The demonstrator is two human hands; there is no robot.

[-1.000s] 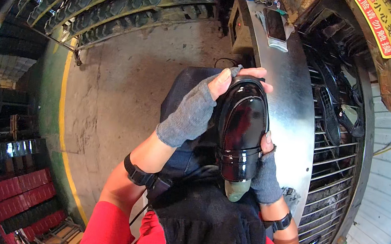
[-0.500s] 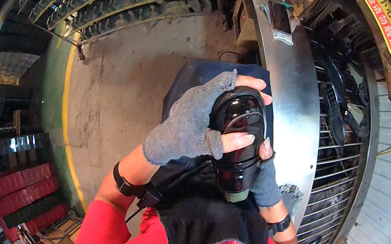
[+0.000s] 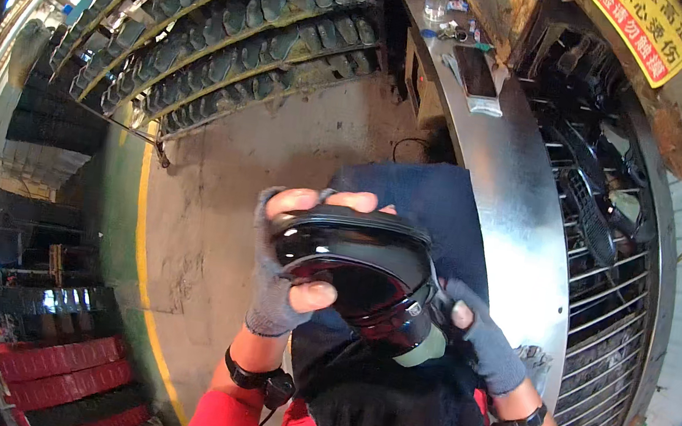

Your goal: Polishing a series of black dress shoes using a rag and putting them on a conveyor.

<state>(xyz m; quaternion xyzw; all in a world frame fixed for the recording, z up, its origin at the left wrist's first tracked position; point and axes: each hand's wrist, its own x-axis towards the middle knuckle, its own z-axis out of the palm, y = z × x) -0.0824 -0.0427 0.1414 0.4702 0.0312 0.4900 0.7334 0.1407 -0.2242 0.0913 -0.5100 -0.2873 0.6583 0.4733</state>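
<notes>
A glossy black shoe (image 3: 361, 288) lies on its side in my hands above my lap, with a pale green shoe last (image 3: 425, 349) showing at its opening. My left hand (image 3: 279, 290), in a grey fingerless glove, is closed round the toe end, thumb on the upper and fingertips over the sole edge. At the heel end my right hand (image 3: 480, 325), gloved the same way, grips the shoe with its thumb near the back; its other fingers are mostly hidden.
To my right runs a metal bench (image 3: 517, 235) holding a phone (image 3: 476, 72). Beyond it is a barred rack (image 3: 601, 347) with black shoes (image 3: 592, 214). Racks of shoe lasts (image 3: 268, 42) stand far left. Red ribbed panels (image 3: 62, 370) are at lower left.
The shoe has turned from upright, toe away from me, to lying sideways with its toe to the left. My left hand has swung left and down with it.
</notes>
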